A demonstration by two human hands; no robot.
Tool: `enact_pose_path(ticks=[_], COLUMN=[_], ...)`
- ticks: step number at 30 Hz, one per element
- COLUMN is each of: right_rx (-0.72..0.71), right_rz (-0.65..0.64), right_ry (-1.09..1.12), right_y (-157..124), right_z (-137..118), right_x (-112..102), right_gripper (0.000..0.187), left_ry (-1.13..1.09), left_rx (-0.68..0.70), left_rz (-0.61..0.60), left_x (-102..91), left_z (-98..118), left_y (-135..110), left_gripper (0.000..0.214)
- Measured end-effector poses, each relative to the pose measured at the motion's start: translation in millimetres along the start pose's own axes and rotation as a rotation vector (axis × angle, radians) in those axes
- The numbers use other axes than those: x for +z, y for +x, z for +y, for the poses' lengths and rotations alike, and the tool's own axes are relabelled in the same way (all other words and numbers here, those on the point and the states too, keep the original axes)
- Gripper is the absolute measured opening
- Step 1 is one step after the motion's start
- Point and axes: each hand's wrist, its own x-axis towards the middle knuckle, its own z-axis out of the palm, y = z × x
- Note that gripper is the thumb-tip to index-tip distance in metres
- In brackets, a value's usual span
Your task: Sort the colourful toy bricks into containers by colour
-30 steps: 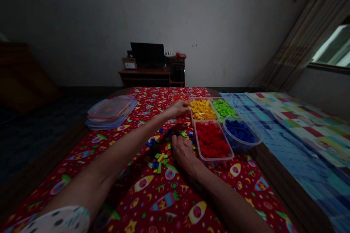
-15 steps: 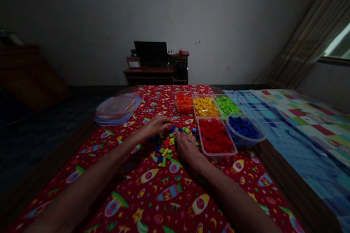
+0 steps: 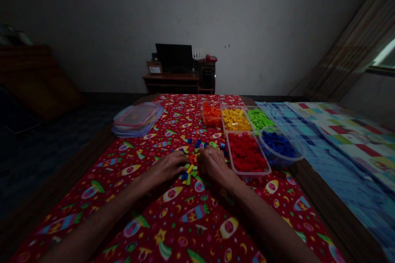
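A loose pile of mixed toy building bricks [image 3: 191,167] in blue, green, yellow and orange lies on the red patterned tablecloth [image 3: 173,222]. My left hand [image 3: 171,165] is at the pile's left edge, fingers curled together with the tips at the bricks; what they hold, if anything, is too small to make out. Over the right side of the pile is my right hand [image 3: 213,161], its fingers closed and bent down. The hand hides its fingertips and some bricks. Several blue bricks [image 3: 198,143] sit just beyond both hands.
To the right stand clear tubs: red bricks [image 3: 247,154], blue bricks [image 3: 276,144], yellow bricks [image 3: 236,119], green bricks [image 3: 259,118] and orange pieces [image 3: 211,114]. Stacked lids [image 3: 137,119] lie at the left edge. A bed [image 3: 345,148] adjoins the table's right side.
My left hand has come down and nearer to me, from behind the pile's left side to its left edge. My right hand stays over the pile's right side. The view has shifted slightly.
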Motion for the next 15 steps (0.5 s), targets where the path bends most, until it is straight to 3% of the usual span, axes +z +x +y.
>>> enact_pose_path(ticks=[5, 15], right_rx=[-0.042, -0.161], right_rz=[0.016, 0.160], right_ry=[0.018, 0.067], right_y=[3.1, -2.8], right_z=[-6.1, 18.2], right_x=[6.0, 34.9], right_gripper=[0.023, 0.037], left_ry=[0.009, 0.112], left_rx=[-0.006, -0.055], left_rz=[0.060, 0.070], left_x=[4.2, 15.8], left_z=[4.9, 21.1], left_y=[3.4, -0.4], left_gripper=[0.022, 0.020])
